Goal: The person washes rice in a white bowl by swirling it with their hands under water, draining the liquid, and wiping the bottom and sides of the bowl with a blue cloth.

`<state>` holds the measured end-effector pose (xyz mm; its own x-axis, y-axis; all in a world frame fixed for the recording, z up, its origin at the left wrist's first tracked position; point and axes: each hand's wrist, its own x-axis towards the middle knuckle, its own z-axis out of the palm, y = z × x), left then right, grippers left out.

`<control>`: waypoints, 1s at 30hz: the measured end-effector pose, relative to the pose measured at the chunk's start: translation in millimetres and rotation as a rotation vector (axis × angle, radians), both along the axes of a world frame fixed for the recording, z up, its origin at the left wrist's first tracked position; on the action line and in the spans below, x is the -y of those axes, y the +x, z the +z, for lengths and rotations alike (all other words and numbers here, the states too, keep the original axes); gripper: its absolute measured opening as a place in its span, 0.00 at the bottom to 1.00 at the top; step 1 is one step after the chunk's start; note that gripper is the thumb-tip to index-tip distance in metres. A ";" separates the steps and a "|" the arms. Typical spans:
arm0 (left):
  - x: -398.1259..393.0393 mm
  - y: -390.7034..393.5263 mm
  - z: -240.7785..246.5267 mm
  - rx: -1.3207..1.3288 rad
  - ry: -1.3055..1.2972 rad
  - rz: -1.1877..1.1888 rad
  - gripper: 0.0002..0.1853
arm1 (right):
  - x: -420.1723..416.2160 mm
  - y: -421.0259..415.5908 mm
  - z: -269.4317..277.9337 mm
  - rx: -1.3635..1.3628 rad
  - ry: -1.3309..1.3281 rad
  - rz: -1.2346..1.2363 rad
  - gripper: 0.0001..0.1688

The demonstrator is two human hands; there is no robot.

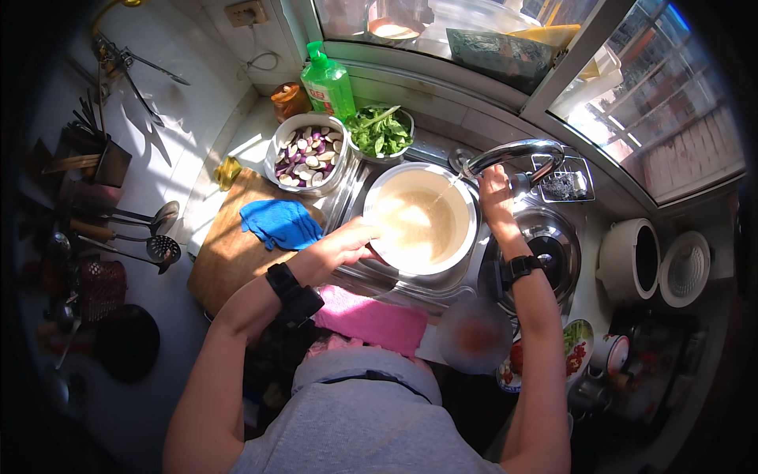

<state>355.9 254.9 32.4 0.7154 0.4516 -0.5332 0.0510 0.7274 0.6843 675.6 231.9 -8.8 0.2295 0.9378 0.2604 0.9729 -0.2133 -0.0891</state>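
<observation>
My left hand (pixel 354 240) grips the near-left rim of a round white bowl (pixel 379 183). Cloudy, pale beige water (pixel 417 228) stands in the bowl, and what lies under its surface is hard to make out. The bowl sits in a stainless steel sink (pixel 349 275). A thin stream of water runs into it from a curved chrome faucet (pixel 515 151). On the faucet's spout, near its outlet, my right hand (pixel 496 191) has its fingers closed.
Left of the sink are a blue cloth (pixel 281 224) on a wooden cutting board (pixel 222 237), a pot of cut eggplant (pixel 311 157), leafy greens (pixel 379 133) and a green pump bottle (pixel 327 83). To the right are a steel basin (pixel 562 237), a wire rack (pixel 562 178) and a white inner pot (pixel 628 255).
</observation>
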 end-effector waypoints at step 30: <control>9.8 -17.0 -7.8 -0.205 0.035 -0.077 0.16 | 64.5 -65.4 77.8 -0.632 0.070 0.576 0.26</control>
